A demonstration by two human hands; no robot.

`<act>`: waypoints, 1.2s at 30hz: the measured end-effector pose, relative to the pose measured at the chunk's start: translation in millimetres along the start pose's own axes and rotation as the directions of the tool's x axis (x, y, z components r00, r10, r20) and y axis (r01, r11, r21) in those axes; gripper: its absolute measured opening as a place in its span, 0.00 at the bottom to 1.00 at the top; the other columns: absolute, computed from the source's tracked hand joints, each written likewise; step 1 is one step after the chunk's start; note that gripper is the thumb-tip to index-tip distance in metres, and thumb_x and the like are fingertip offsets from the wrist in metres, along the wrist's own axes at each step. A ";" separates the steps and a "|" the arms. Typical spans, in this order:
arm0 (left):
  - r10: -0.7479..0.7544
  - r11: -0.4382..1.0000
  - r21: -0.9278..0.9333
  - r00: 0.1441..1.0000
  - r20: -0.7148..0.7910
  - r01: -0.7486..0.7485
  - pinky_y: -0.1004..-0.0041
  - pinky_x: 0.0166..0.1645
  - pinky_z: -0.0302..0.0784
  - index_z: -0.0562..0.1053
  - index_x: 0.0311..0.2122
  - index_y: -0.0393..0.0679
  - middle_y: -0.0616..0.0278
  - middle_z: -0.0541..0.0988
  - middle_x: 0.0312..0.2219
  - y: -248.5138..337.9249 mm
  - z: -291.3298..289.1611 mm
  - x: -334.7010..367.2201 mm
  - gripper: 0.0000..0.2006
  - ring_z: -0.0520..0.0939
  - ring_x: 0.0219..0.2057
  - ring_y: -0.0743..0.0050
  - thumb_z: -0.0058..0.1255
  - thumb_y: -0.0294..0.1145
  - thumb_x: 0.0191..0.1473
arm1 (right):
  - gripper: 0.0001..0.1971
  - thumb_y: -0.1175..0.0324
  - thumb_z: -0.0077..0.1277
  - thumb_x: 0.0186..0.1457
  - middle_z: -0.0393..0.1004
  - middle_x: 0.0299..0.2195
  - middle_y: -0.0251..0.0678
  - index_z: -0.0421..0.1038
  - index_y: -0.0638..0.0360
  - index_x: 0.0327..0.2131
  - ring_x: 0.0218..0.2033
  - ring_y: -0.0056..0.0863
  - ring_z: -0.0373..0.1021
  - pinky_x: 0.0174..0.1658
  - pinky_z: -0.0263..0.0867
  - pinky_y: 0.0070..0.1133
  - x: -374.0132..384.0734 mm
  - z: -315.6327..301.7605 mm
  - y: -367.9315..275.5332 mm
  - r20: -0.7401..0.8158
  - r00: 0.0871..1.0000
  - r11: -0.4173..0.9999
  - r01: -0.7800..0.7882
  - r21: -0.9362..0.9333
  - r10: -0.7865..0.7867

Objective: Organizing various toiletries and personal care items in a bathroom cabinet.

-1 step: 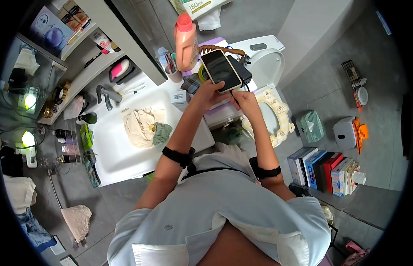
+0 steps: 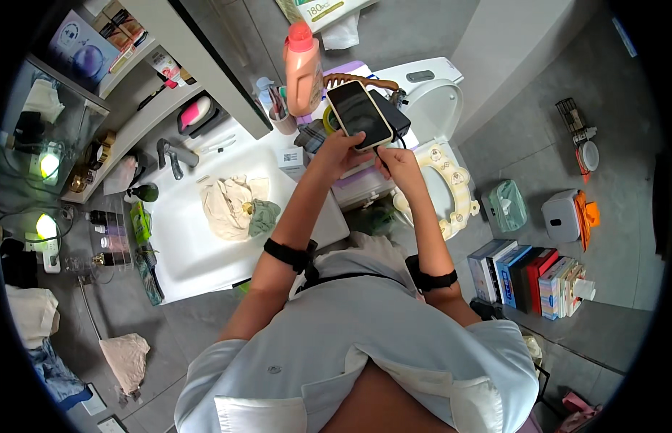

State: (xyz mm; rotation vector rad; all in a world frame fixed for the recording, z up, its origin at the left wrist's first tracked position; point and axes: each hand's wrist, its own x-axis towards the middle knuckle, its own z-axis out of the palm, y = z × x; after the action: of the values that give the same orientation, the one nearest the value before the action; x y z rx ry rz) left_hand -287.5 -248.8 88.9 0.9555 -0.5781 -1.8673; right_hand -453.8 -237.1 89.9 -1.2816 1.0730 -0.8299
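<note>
My left hand [image 2: 342, 151] holds a phone [image 2: 360, 112] in a pale case, its thumb lying on the lower end of the dark screen. At the phone's lower end, my right hand [image 2: 402, 167] is closed in a pinch on a black charging cable [image 2: 380, 160]. A loop of this cable runs up towards a black box-shaped thing [image 2: 392, 110], partly hidden behind the phone. Past the phone lies a brown coiled or ribbed object [image 2: 339, 77]. An orange detergent bottle [image 2: 303, 76] with a red cap stands to the left of the phone.
Left of my arms is a white washbasin [image 2: 184, 249] with wet-looking cream cloth [image 2: 228, 206] and green cloth [image 2: 264, 218] in it. A toilet with a patterned yellow seat [image 2: 462, 202] stands at the right. Beyond it are a small bin [image 2: 505, 206] and a row of boxes [image 2: 527, 278].
</note>
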 end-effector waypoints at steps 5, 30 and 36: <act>-0.009 1.000 0.018 0.998 -0.067 0.010 0.79 0.32 0.79 0.68 0.36 0.42 0.65 0.74 0.29 1.2 -4.4 2.4 0.11 0.77 0.29 0.75 0.52 0.32 0.48 | 0.19 0.62 0.40 0.55 0.61 0.10 0.28 0.67 0.64 0.15 0.12 0.15 0.55 0.17 0.52 0.16 6.7 -0.3 2.2 0.040 0.999 1.000 0.010 -0.028 -0.009; -0.058 0.998 0.023 0.988 -0.142 0.062 0.81 0.32 0.79 0.65 0.36 0.38 0.61 0.73 0.28 0.2 -12.4 2.9 0.10 0.77 0.26 0.76 0.50 0.29 0.49 | 0.19 0.64 0.37 0.55 0.63 0.10 0.32 0.67 0.66 0.17 0.11 0.20 0.59 0.17 0.55 0.17 15.7 0.6 -1.4 0.164 0.975 0.987 -0.138 -0.085 0.151; -0.046 0.998 0.032 0.987 -0.151 0.051 0.82 0.33 0.79 0.66 0.35 0.39 0.67 0.72 0.27 2.4 -7.1 -0.3 0.09 0.75 0.25 0.80 0.49 0.28 0.49 | 0.19 0.63 0.38 0.55 0.64 0.10 0.32 0.68 0.66 0.17 0.11 0.18 0.59 0.17 0.53 0.17 17.0 0.2 -0.5 0.172 0.971 0.984 -0.155 -0.087 0.168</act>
State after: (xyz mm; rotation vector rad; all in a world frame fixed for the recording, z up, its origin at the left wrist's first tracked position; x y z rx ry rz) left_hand -280.4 -249.6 86.5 1.1325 -0.5029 -1.8140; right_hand -448.2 -253.0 87.8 -1.2850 1.0556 -0.5467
